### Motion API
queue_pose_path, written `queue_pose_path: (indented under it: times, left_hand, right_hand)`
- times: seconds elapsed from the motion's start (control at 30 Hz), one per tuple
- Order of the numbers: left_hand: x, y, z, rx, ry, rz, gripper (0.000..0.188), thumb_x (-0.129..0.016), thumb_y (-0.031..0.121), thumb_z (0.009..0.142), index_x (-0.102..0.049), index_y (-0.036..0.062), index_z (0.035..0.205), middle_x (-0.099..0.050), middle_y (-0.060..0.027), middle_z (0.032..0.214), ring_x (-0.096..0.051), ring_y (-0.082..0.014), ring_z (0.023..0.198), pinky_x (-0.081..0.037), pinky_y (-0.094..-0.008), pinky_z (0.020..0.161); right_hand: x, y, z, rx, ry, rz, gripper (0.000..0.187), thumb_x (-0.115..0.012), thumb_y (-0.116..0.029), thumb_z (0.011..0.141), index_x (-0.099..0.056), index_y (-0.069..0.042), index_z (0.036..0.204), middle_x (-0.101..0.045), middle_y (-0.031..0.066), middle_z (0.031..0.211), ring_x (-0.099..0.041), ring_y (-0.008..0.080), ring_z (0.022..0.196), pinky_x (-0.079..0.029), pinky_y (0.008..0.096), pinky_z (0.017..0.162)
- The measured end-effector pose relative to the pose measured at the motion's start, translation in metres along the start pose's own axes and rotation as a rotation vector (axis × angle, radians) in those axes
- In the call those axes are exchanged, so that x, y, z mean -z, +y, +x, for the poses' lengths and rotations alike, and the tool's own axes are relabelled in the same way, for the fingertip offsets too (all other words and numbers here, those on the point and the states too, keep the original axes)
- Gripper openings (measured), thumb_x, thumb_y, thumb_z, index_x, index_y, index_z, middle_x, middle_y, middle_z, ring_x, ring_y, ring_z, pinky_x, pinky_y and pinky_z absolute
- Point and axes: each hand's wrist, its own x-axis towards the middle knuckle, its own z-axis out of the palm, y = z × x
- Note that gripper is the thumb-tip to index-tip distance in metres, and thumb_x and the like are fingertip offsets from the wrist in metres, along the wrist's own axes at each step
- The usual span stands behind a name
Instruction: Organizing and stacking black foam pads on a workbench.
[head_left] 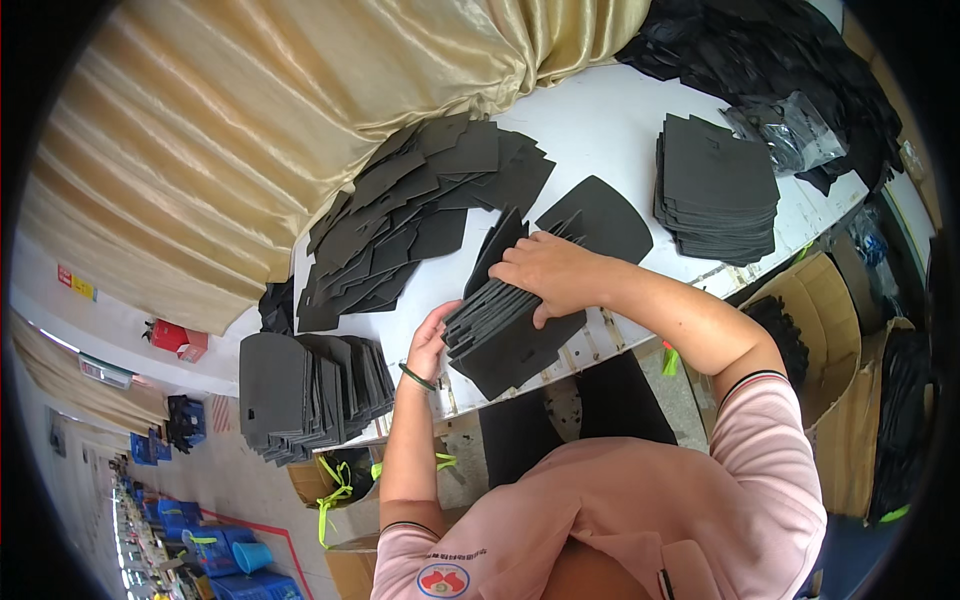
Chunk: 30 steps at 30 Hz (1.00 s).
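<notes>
A bundle of thin black panels (pixel 510 350), flat and foam-like, stands tilted at the table's front edge between my hands. My right hand (pixel 548 272) reaches over the top of the bundle, its fingers curled over the panel edges and its thumb on the near face. Against the bundle's left end, my left hand (pixel 428 345) grips the edges, with part of its fingers hidden behind the panels. One loose black panel (pixel 600 218) lies flat on the table just beyond my right hand.
A loose heap of black panels (pixel 400 215) spreads at the back left of the white table (pixel 580 110). Neater stacks stand at the left (pixel 275 385) and right (pixel 718 180). Black material (pixel 770 50) and a clear plastic bag (pixel 790 135) lie far right; cardboard boxes (pixel 815 320) stand below.
</notes>
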Motion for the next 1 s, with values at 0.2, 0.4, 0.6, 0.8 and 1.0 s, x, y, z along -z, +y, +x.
queue_pose_path:
  times: [0.2,0.4,0.6,0.8,1.0]
  left_hand:
    - [0.005,-0.022,0.004,0.039,-0.015,0.179,0.046,-0.051,0.008,0.089,-0.045,-0.0024,0.133,-0.058,-0.0123,0.123,-0.055,-0.0181,0.114,-0.041,-0.0296,0.099]
    - [-0.008,-0.011,-0.011,0.060,-0.169,-0.243,0.069,-0.062,0.023,0.081,-0.037,-0.0058,0.137,-0.050,-0.0168,0.133,-0.045,-0.0238,0.125,-0.031,-0.0351,0.108]
    - [-0.004,-0.016,-0.039,0.039,-0.209,-0.260,0.078,-0.071,0.010,0.072,-0.035,-0.0034,0.140,-0.046,-0.0150,0.138,-0.041,-0.0232,0.130,-0.031,-0.0352,0.108]
    - [0.024,-0.050,-0.042,0.076,0.011,-0.254,0.058,-0.060,-0.010,0.079,-0.044,-0.0015,0.134,-0.052,-0.0114,0.131,-0.049,-0.0192,0.121,-0.038,-0.0322,0.103]
    - [0.001,-0.023,-0.028,0.003,0.142,-0.221,0.048,-0.060,-0.001,0.085,-0.047,-0.0015,0.131,-0.059,-0.0092,0.122,-0.055,-0.0177,0.112,-0.040,-0.0299,0.099]
  right_hand:
    - [0.004,-0.012,-0.012,0.033,-0.041,-0.048,0.076,-0.084,-0.019,0.057,-0.049,-0.011,0.124,-0.056,0.0074,0.108,-0.052,0.0263,0.108,-0.036,0.0439,0.098]
    - [-0.005,-0.003,-0.020,0.036,-0.002,-0.012,0.073,-0.083,-0.019,0.061,-0.048,-0.013,0.125,-0.057,0.0066,0.110,-0.052,0.0260,0.109,-0.038,0.0434,0.094]
    - [-0.006,-0.004,-0.025,0.019,0.012,0.042,0.072,-0.083,-0.017,0.060,-0.049,-0.013,0.124,-0.056,0.0059,0.106,-0.052,0.0242,0.109,-0.034,0.0434,0.099]
    - [-0.003,-0.004,-0.025,0.044,0.028,0.012,0.074,-0.083,-0.018,0.061,-0.049,-0.013,0.126,-0.057,0.0062,0.108,-0.052,0.0250,0.108,-0.037,0.0413,0.094]
    - [-0.007,-0.004,-0.029,0.040,0.044,0.063,0.075,-0.082,-0.018,0.061,-0.048,-0.013,0.127,-0.056,0.0070,0.108,-0.051,0.0250,0.110,-0.031,0.0427,0.101]
